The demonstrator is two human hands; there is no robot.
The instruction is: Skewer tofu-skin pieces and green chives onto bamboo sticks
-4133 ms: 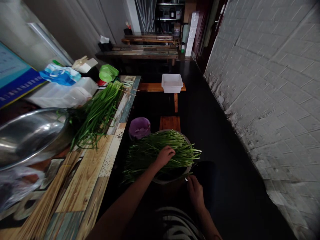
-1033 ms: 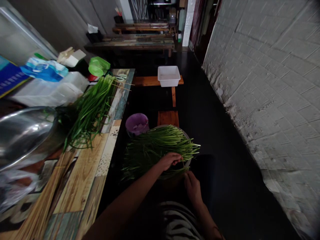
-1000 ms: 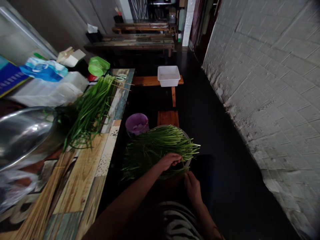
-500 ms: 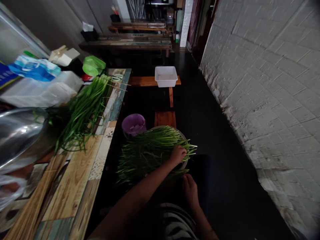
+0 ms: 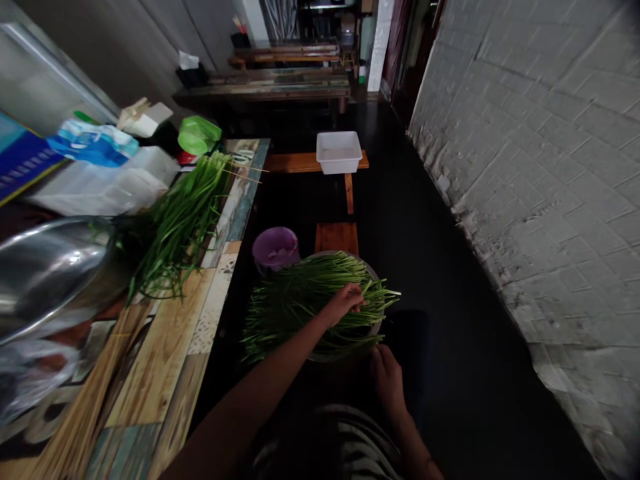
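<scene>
A big heap of long green chives (image 5: 300, 287) lies across a round basin (image 5: 376, 328), their pale cut ends pointing right. Over the heap is my left hand (image 5: 345, 303), fingers curled together among the stems; whether a stem is pinched in them is too small to tell. My right hand (image 5: 387, 377) is closed beside the basin's near right edge, close to the stem ends of the nearest chives. What its fingers hold, if anything, is hidden.
A purple bucket (image 5: 275, 248) stands behind the heap. On the left table are more chives (image 5: 185, 220), a steel bowl (image 5: 55, 267), bamboo skewers (image 5: 107, 373), scissors (image 5: 243, 157) and a green bag (image 5: 199, 135). A white tub (image 5: 339, 152) sits on a bench (image 5: 293, 162). A brick wall (image 5: 540, 133) runs along the right.
My left hand has moved slightly left and up from the stem ends, farther over the heap. My right hand stays by the basin's near edge. The whole view has shifted a little.
</scene>
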